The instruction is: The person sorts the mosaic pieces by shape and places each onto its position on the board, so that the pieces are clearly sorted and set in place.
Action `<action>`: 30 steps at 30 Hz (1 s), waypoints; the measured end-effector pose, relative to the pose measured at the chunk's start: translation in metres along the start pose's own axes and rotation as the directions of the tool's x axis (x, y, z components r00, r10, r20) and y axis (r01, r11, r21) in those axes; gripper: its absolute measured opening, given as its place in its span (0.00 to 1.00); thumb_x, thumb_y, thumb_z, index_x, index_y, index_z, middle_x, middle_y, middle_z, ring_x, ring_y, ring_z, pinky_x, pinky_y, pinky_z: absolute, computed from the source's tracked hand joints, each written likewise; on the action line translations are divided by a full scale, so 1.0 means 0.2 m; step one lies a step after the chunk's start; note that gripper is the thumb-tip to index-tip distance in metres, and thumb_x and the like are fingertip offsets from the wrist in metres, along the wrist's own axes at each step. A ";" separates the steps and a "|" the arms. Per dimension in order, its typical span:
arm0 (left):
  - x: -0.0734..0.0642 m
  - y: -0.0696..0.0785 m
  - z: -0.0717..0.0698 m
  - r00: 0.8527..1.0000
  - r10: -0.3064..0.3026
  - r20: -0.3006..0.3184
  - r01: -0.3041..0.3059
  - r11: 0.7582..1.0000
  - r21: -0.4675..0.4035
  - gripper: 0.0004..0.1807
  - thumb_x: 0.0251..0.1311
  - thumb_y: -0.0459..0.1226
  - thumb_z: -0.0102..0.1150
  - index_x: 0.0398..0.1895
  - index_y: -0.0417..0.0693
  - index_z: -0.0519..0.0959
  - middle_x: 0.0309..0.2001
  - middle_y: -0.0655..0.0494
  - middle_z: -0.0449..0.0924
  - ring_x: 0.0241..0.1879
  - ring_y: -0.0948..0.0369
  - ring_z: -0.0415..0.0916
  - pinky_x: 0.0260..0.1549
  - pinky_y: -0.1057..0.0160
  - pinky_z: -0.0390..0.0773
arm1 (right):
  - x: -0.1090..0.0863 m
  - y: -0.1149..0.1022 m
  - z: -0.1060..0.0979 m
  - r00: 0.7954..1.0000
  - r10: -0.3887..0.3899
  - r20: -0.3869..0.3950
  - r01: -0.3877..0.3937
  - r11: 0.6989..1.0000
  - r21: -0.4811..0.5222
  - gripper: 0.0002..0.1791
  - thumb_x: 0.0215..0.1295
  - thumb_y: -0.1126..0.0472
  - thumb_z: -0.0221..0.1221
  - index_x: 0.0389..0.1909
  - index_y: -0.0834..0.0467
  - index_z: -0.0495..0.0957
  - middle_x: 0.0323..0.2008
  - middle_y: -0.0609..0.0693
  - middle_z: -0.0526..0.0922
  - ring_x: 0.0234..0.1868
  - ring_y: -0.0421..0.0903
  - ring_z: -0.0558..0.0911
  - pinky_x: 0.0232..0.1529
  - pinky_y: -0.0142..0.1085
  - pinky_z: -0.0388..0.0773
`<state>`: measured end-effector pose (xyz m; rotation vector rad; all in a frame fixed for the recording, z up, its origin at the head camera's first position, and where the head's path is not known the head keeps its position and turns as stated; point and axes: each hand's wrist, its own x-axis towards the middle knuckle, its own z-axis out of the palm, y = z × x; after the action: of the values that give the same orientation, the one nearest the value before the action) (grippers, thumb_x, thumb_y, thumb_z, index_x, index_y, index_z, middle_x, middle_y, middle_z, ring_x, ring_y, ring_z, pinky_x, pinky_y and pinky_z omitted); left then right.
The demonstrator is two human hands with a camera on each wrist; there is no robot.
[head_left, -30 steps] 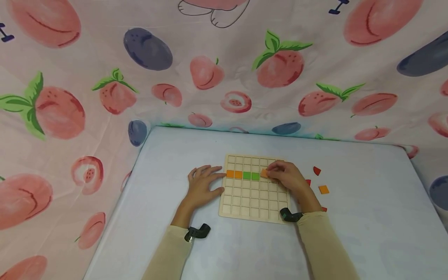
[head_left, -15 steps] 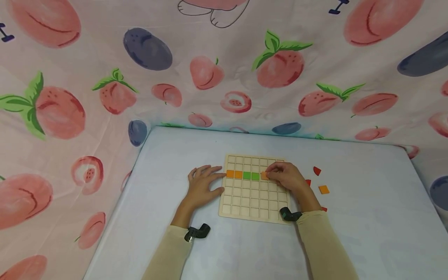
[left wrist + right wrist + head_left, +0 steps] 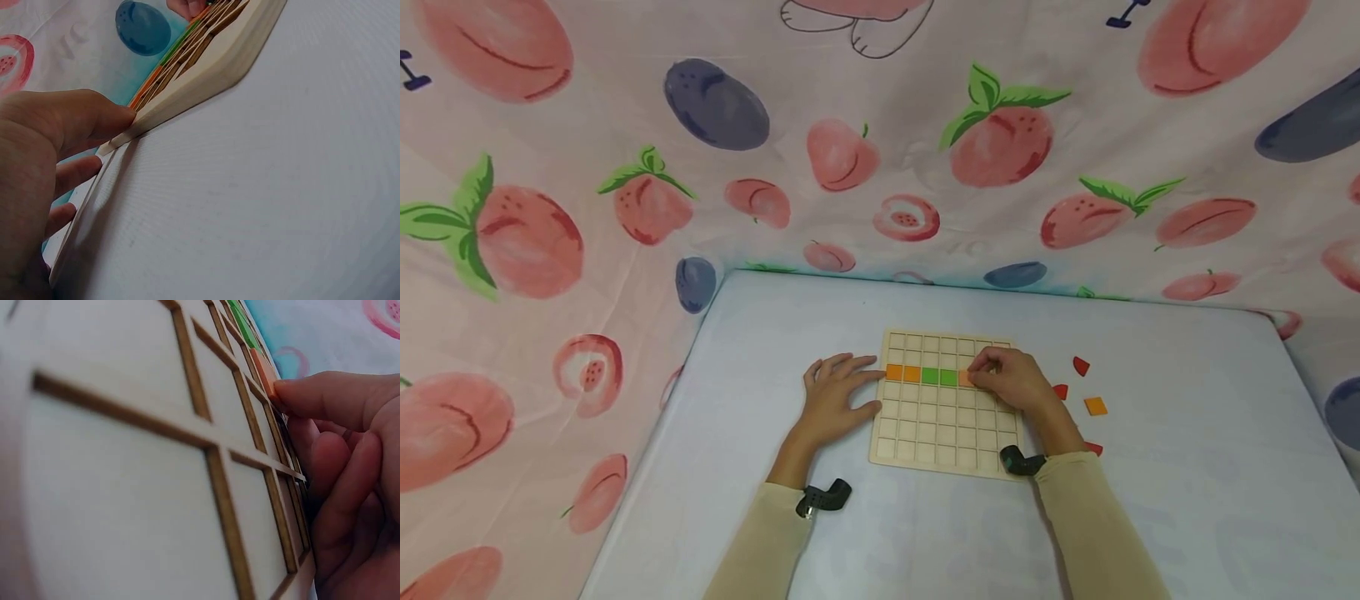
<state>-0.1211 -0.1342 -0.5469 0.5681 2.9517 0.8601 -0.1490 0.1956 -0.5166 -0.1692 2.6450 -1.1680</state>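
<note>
A wooden grid board (image 3: 925,433) lies flat before me, with two orange square tiles (image 3: 902,373) and two green square tiles (image 3: 939,377) side by side in one row. My right hand (image 3: 1018,383) pinches another orange square tile (image 3: 264,372) between thumb and forefinger, right beside the green pair; its other fingers are curled, and they partly cover this tile in the head view. At the board's left edge rests my left hand (image 3: 837,400), fingers spread and the thumb (image 3: 103,119) touching the wooden rim in the left wrist view.
Right of the board lie a loose orange square tile (image 3: 1096,406) and several red pieces, one a curved-edged red piece (image 3: 1081,366); the right forearm stands close to them. The white tabletop (image 3: 760,333) meets a fruit-printed cloth (image 3: 850,225) at the back and left.
My right hand has brought the orange tile slightly down and left, into line with the green tiles. The left hand has stayed at the board's edge.
</note>
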 end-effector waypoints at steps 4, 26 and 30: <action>0.00 0.00 0.00 1.000 0.002 -0.003 -0.002 1.000 0.000 0.26 0.59 0.50 0.65 0.63 0.68 0.81 0.72 0.65 0.71 0.75 0.53 0.56 0.71 0.36 0.41 | -0.01 0.01 -0.01 1.000 0.004 0.013 -0.004 1.000 0.001 0.04 0.65 0.54 0.67 0.37 0.49 0.85 0.32 0.46 0.85 0.31 0.46 0.75 0.36 0.39 0.71; 0.00 0.01 0.00 1.000 -0.003 -0.001 0.003 1.000 0.003 0.25 0.59 0.50 0.65 0.62 0.68 0.81 0.72 0.65 0.71 0.75 0.52 0.56 0.71 0.36 0.41 | -0.02 0.04 -0.03 0.997 -0.004 0.083 0.000 0.998 0.057 0.13 0.56 0.56 0.73 0.42 0.50 0.83 0.36 0.49 0.80 0.27 0.47 0.70 0.31 0.39 0.69; 0.00 0.01 -0.01 1.000 -0.002 0.000 0.002 1.000 -0.001 0.26 0.59 0.50 0.65 0.63 0.68 0.81 0.72 0.65 0.71 0.75 0.52 0.56 0.71 0.35 0.41 | -0.02 0.03 -0.03 0.997 -0.003 0.080 -0.001 0.999 0.049 0.13 0.56 0.57 0.73 0.41 0.50 0.83 0.35 0.48 0.80 0.27 0.47 0.70 0.31 0.39 0.69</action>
<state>-0.1197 -0.1334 -0.5447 0.5653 2.9507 0.8617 -0.1472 0.2050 -0.5159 -0.2034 2.5451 -1.1994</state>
